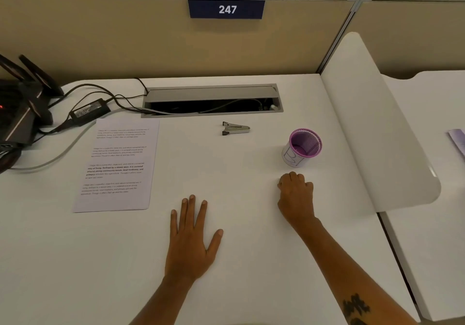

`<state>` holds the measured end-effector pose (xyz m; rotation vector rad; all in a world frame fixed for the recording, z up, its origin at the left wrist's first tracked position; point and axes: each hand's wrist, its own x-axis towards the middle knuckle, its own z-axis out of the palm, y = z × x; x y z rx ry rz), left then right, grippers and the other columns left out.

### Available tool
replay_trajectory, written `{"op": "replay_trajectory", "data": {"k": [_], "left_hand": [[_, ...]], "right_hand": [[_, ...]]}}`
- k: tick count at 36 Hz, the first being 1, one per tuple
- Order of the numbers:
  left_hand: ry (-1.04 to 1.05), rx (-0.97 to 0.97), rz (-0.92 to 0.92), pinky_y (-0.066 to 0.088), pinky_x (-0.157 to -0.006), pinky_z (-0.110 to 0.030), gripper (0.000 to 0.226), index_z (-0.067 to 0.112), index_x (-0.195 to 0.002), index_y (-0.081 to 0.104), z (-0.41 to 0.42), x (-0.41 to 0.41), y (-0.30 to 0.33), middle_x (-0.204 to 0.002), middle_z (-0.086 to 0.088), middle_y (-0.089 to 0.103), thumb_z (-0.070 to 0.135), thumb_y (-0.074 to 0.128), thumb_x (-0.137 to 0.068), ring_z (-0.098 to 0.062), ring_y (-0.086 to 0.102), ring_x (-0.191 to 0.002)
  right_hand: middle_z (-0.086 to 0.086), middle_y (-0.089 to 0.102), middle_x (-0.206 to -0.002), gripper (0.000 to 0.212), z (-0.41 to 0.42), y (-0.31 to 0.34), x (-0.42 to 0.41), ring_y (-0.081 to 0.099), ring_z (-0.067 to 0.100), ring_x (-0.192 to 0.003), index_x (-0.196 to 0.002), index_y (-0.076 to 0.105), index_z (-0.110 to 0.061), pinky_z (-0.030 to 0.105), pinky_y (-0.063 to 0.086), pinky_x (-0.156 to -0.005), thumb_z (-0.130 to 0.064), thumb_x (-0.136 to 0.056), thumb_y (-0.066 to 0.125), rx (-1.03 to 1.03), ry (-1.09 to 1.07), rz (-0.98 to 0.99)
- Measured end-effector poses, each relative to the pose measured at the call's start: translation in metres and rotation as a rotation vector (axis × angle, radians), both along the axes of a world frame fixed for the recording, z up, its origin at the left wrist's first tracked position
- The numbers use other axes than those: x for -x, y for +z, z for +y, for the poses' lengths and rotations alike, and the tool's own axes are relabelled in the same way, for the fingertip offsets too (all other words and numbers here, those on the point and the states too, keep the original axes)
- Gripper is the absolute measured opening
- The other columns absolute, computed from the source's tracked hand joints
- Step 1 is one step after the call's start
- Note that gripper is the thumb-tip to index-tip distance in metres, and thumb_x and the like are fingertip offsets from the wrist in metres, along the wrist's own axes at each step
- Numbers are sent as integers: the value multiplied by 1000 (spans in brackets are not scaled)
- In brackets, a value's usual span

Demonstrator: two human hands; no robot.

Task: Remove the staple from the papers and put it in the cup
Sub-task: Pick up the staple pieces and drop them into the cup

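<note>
The printed papers [117, 165] lie flat on the white desk at the left; the staple is too small to make out. A metal staple remover [235, 128] rests at the desk's middle back. To its right stands a purple mesh cup [303, 146] with a white paper label. My left hand [192, 240] lies flat on the desk, fingers spread, holding nothing, to the right of the papers. My right hand [297, 193] rests as a closed fist just in front of the cup, and nothing shows in it.
A grey cable hatch [212, 99] is open at the back of the desk [251, 224]. Black cables, a power brick [89, 110] and dark equipment [20, 108] crowd the left edge. A white curved divider [377, 128] bounds the right side.
</note>
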<state>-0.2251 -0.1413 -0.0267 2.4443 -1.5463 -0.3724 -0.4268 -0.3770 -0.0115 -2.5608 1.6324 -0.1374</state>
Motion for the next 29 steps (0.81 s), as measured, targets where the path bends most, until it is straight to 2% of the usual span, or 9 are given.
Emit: {"op": "replay_trajectory", "data": {"k": [5, 7, 9, 11, 14, 19, 22, 26, 29], "left_hand": [[-3, -12, -12, 14, -133, -58, 85, 22, -170, 11, 0, 0, 0, -180, -5, -2, 66, 38, -102, -24, -5, -167], [-4, -7, -11, 14, -133, -58, 85, 21, -170, 12, 0, 0, 0, -179, -5, -2, 66, 39, -102, -25, -5, -167], [-5, -6, -9, 14, -133, -58, 85, 21, -170, 11, 0, 0, 1, -179, -6, -2, 66, 39, -102, -25, -5, -167], [-8, -11, -13, 13, -133, -58, 85, 21, -170, 11, 0, 0, 1, -179, -6, -2, 66, 38, -102, -24, -6, -167], [-10, -11, -8, 13, -133, -58, 85, 21, -170, 11, 0, 0, 1, -179, -6, -2, 65, 39, -103, -25, -6, -167], [-8, -6, 4, 12, -134, -58, 85, 21, -170, 11, 0, 0, 1, -180, -5, -3, 65, 39, -102, -24, -6, -167], [-6, -10, 1, 11, -134, -58, 85, 22, -170, 10, 0, 0, 0, -179, -4, -4, 67, 37, -102, -24, -6, -167], [-3, 2, 14, 12, -134, -58, 85, 22, -170, 12, 0, 0, 0, -180, -4, -2, 66, 40, -102, -24, -5, -167], [-1, 0, 15, 12, -134, -58, 85, 22, -170, 12, -1, 0, 0, -180, -5, -2, 66, 39, -102, -24, -5, -167]], "right_hand": [[0, 56, -85, 26, -4, 13, 10, 47, 22, -80, -86, 57, -14, 40, 40, -69, 12, -79, 57, -142, -108, -165], [0, 53, -80, 31, -6, 27, 10, 48, 23, -76, -77, 50, -16, 36, 40, -64, 15, -78, 51, -194, -139, -260], [7, 52, -73, 31, -11, 45, 8, 47, 27, -69, -70, 47, -11, 33, 35, -57, 20, -75, 46, -226, -162, -345], [19, 57, -74, 21, -18, 66, 6, 50, 37, -68, -73, 51, 2, 41, 37, -55, 21, -80, 46, -224, -169, -406], [22, 62, -81, 15, -33, 95, 7, 55, 38, -77, -81, 56, 5, 48, 44, -65, 13, -90, 48, -176, -168, -476], [9, 61, -93, 11, -67, 117, 8, 55, 25, -85, -90, 59, -4, 19, 37, -60, 4, -95, 55, -121, -194, -445], [10, 64, -92, 9, -82, 116, 7, 59, 25, -84, -93, 65, -2, 27, 47, -65, -3, -96, 57, -97, -233, -448], [12, 69, -74, 15, -91, 112, 10, 59, 25, -68, -77, 70, -2, 15, 34, -55, -4, -91, 65, -21, -221, -448], [18, 76, -77, 13, -94, 112, 15, 66, 28, -67, -82, 79, -1, 16, 40, -59, -2, -90, 68, -5, -197, -460]]}}
